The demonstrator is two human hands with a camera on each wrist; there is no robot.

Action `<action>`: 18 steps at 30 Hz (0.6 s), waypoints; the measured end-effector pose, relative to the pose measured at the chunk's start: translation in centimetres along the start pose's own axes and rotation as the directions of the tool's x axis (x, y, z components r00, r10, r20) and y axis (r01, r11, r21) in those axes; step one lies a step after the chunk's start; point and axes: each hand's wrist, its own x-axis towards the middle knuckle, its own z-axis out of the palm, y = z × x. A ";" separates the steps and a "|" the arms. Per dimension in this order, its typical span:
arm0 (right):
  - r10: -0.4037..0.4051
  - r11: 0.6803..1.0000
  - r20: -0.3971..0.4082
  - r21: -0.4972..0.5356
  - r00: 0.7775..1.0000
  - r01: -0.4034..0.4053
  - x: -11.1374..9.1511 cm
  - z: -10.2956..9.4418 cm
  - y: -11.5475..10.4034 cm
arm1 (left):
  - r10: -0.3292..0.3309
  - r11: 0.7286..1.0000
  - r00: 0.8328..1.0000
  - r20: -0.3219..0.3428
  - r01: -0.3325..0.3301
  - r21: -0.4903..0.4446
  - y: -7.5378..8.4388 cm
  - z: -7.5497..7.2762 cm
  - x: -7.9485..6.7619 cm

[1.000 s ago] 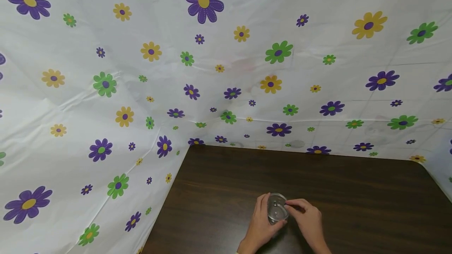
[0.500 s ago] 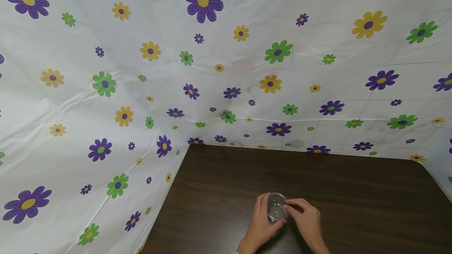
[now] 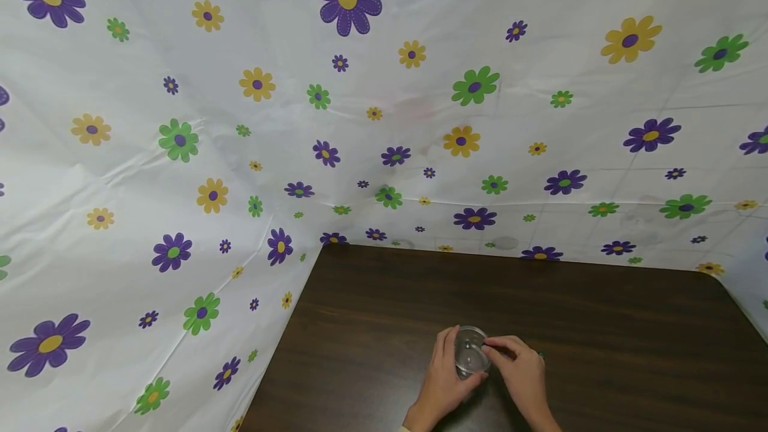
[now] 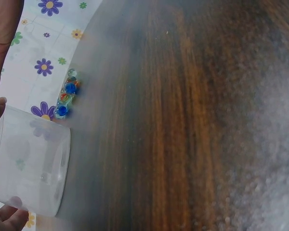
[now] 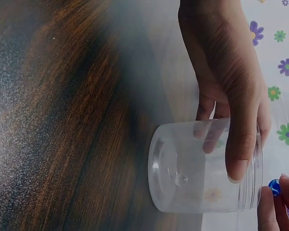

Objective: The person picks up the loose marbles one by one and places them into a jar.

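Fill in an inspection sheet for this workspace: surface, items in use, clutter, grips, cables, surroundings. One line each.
Surface: dark wood-grain table, with a soft sheen in places.
Items in use: clear jar, uncapped; blue marble, just outside the jar's mouth; loose marbles, some blue, grouped on the table.
Clutter: nothing seen.
Grips: left grip holds the jar around its side; right grip pinches the blue marble between thumb and finger.
Cables: nothing seen.
Surroundings: white sheeting with purple, yellow and green flowers, creased, hanging behind the table and at its left.
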 end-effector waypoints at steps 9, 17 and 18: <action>-0.005 1.000 0.003 0.001 1.000 0.005 0.0 0.0 -0.1 | -0.003 1.000 1.000 0.012 0.003 -0.005 0.0 0.0 0.0; -0.003 1.000 0.003 -0.014 1.000 0.003 0.0 -0.1 -0.2 | -0.026 1.000 0.999 0.032 0.027 -0.017 -0.2 0.1 0.1; -0.004 1.000 0.003 -0.015 1.000 0.004 0.0 -0.1 -0.2 | -0.028 1.000 0.999 0.033 0.028 -0.014 -0.2 0.1 0.1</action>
